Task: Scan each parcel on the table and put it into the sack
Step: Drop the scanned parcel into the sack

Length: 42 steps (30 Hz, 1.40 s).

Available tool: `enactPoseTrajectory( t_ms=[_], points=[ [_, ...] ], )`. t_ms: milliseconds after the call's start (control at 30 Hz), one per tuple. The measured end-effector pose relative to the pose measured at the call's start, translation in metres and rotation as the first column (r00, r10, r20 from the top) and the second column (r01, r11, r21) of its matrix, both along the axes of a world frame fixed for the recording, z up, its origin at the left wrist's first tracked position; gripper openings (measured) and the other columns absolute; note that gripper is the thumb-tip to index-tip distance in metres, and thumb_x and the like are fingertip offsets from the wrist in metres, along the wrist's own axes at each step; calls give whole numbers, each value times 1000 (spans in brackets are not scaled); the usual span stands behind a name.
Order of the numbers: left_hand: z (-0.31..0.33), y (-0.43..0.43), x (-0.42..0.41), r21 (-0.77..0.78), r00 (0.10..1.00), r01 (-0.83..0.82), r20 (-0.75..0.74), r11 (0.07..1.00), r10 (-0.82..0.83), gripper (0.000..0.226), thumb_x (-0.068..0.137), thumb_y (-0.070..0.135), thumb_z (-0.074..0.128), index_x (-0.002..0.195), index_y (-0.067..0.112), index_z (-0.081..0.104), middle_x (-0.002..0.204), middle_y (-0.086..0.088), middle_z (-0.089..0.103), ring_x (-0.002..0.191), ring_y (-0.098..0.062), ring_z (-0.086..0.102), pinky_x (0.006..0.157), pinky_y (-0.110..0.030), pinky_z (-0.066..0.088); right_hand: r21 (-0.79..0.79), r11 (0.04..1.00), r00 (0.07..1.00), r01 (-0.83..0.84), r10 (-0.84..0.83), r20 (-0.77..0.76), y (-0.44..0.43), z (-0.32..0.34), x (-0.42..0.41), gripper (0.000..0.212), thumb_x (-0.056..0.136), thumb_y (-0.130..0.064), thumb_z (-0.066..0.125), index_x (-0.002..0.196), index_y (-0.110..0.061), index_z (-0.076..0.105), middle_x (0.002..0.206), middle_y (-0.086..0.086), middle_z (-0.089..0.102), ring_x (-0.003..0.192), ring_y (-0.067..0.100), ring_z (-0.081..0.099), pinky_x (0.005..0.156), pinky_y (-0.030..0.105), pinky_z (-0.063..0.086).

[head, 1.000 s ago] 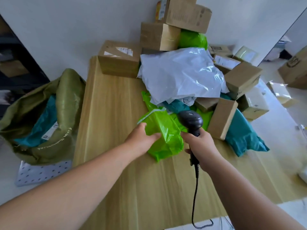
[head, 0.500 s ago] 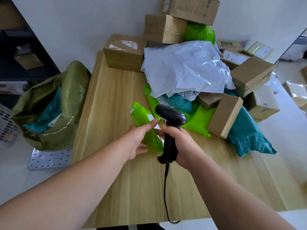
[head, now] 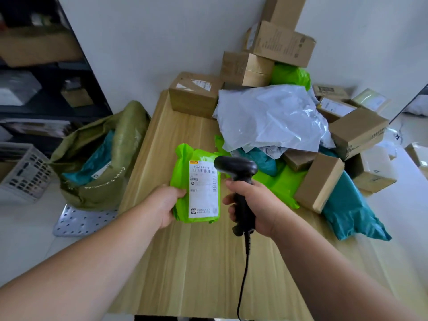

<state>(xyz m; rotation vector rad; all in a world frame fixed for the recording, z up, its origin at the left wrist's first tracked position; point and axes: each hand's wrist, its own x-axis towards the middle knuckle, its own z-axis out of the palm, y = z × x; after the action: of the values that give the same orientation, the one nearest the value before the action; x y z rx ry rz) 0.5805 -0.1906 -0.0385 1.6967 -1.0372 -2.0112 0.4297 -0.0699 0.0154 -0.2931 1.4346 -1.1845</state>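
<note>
The left hand, over the pale wooden table with the olive woven sack on the floor at its left, grips a bright green plastic parcel. The right hand clasps a black corded scanner just right of the parcel's white label.

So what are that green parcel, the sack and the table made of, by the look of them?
The green parcel: thin plastic film, glossy; it wrinkles and catches the light, with a white paper-looking label. The sack: probably woven plastic fabric, dull olive, slumping in soft folds. The table: pale wood or wood-look laminate, smooth matte, with straight grain stripes; which one, I cannot tell.
</note>
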Motion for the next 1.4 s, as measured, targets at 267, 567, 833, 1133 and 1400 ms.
enactPoseTrajectory(
  t_ms=[267, 567, 833, 1133, 1400],
  points=[
    [35, -25, 22, -193, 998, -69, -20, 979, 66, 39, 96, -3, 49, 133, 9, 49, 116, -12, 63, 94, -27, 61, 76, -41, 50, 27, 989, 989, -144, 144, -18, -12, 58, 11, 19, 94, -25, 62, 88, -11, 51, 56, 6, 54, 45, 17, 47, 47, 25, 43],
    [49, -48, 38, -259, 988, -150, -66, 954, 138, 43, 95, -5, 48, 137, 8, 48, 109, -11, 63, 85, -26, 62, 62, -34, 49, 73, 979, 981, -188, 191, -40, -23, 95, 18, 28, 92, -28, 63, 75, -11, 49, 60, 6, 50, 46, 16, 46, 49, 26, 42],
    [50, -71, 52, -260, 984, -174, -82, 950, 157, 39, 95, -4, 50, 132, 7, 50, 103, -11, 63, 88, -27, 60, 64, -34, 48, 54, 987, 988, -148, 151, -45, -49, 106, 37, 23, 93, -29, 64, 86, -11, 52, 57, 5, 54, 47, 16, 48, 49, 27, 44],
    [45, -157, 113, -285, 967, -250, -33, 925, 252, 34, 95, -1, 50, 127, 11, 54, 117, -13, 63, 98, -30, 60, 83, -45, 51, 50, 983, 982, -175, 178, -63, -132, 91, 83, 25, 93, -30, 64, 101, -10, 53, 59, 5, 55, 48, 16, 49, 50, 28, 45],
    [22, -257, 188, -305, 942, -296, 62, 905, 329, 38, 96, -2, 48, 133, 9, 49, 122, -15, 60, 102, -30, 58, 83, -40, 47, 98, 968, 968, -232, 240, -80, -230, 64, 137, 29, 94, -27, 64, 112, -6, 56, 65, 6, 56, 54, 16, 51, 56, 31, 45]
  ],
)
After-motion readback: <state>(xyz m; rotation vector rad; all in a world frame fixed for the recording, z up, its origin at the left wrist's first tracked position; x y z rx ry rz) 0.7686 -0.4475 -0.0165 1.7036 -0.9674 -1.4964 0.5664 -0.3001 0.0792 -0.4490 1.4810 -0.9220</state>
